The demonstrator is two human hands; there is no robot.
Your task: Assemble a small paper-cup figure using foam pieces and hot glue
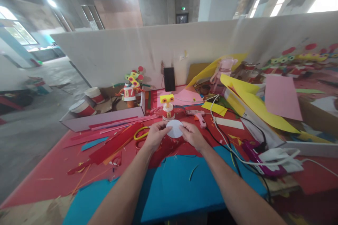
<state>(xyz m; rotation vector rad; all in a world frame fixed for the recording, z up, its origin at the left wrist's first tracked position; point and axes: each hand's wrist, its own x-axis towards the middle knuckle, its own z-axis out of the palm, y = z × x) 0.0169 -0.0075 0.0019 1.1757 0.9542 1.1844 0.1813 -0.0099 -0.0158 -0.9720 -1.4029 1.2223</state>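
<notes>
One white disc [174, 128] is suspended over the worktop [59, 163], between two hands. The left hand [157, 134] pinches its left edge and the right hand [192, 134] its right edge, thumbs uppermost; the fingers beneath are partly hidden. Just beyond stands one cup figure [168, 113] with a yellow head and two eyes; whether the disc touches it cannot be told.

To the left lies one pair of yellow-handled scissors [141, 133], partly covered by the left hand; to the right, one pink glue gun [198, 116]. Farther out, a shallow box [105, 119] contains two tipped paper cups and a cluster of figures, at least two, overlapping too closely to count. One black phone [169, 79] leans against the white panel [118, 49], which closes off the rear. Figures at far right are blurred, their number uncertain.

Between the forearms, the blue sheet [182, 186] leaves open room, with one green strip on it. Cables and one purple power strip [257, 160] crowd the right side; the worktop's left edge slants beside the floor.
</notes>
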